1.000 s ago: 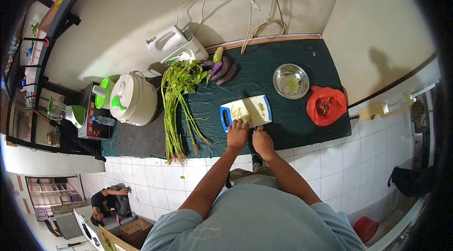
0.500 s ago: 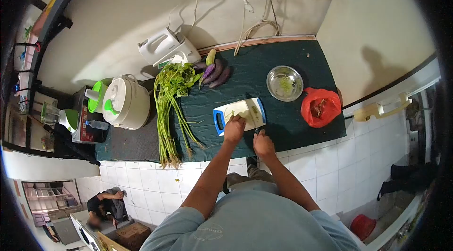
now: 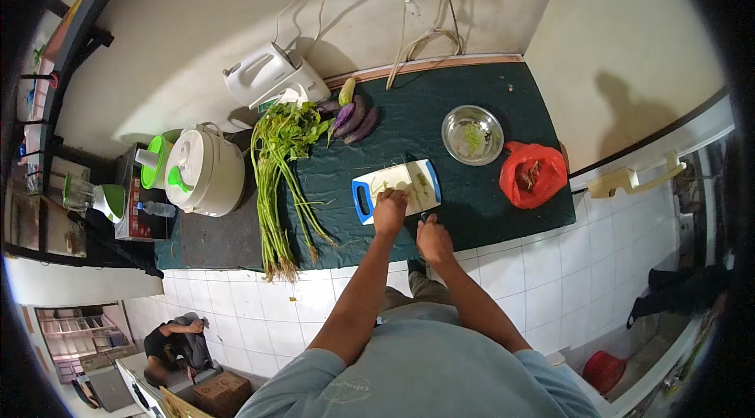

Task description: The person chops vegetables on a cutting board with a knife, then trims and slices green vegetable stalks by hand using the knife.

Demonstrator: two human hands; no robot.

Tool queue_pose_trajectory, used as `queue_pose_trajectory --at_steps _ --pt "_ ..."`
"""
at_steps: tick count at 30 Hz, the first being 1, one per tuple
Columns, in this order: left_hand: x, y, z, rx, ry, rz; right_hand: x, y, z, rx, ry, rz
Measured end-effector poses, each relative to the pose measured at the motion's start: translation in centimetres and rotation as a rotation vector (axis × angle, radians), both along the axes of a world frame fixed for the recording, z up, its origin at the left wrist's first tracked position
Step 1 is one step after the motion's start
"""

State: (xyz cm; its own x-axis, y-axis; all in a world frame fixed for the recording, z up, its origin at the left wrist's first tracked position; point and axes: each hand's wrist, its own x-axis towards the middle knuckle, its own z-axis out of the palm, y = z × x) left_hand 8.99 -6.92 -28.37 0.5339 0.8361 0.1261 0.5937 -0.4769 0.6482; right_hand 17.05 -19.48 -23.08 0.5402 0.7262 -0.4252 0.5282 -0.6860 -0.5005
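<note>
A white cutting board with blue ends lies near the front of the table. My left hand is on it with fingers bent and pressed together over pale green vegetable pieces, which show beyond the fingertips. In my right hand is the dark handle of a knife; its thin blade lies across the board, just right of my left fingers. Small chopped green bits are on the board's right part. Behind it to the right, a steel bowl holds chopped green pieces.
Left of the board lie long leafy green stalks and several purple eggplants. A hand mixer, a white rice cooker and a bottle stand farther left. A red plastic bag sits right. Another person sits behind at lower left.
The whole view has shifted slightly. Both hands stay at the board, the right still on the knife, with only small movement at the blade.
</note>
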Motion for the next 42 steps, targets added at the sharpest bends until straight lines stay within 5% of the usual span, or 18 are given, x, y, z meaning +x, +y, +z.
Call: queue_pose_trajectory --at_steps 18,42 --pt "0.6 0.6 0.7 0.195 0.259 -0.131 -0.8 1.2 -1.1 0.023 0.043 -0.020" --pt "-1.3 -1.4 1.0 0.362 0.111 -0.097 0.3 2.7 -1.2 0.089 0.019 0.019"
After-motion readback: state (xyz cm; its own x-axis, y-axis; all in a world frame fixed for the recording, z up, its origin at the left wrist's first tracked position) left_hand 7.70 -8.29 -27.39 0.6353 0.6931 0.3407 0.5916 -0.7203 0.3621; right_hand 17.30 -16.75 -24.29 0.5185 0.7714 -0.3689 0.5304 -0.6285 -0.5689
